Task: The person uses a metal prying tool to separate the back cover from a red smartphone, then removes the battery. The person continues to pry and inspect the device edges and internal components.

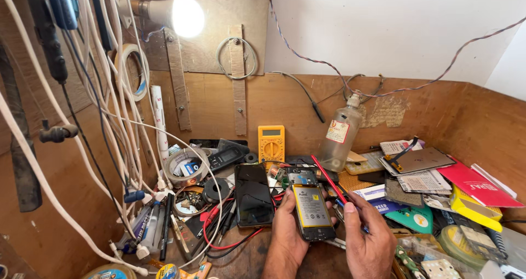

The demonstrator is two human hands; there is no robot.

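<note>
My left hand holds an opened phone from below, its back cover off so the battery and circuit board show. My right hand grips a red probe, a thin rod slanting up and to the left, its tip over the phone's upper board. A second phone with a dark screen lies flat just left of the opened one. Red and black test leads trail across the bench below it.
A yellow multimeter leans on the back wall beside a clear bottle. Tape rolls, white hanging cables and tools crowd the left. Papers, red and yellow boxes and phone parts fill the right. A lit bulb hangs above.
</note>
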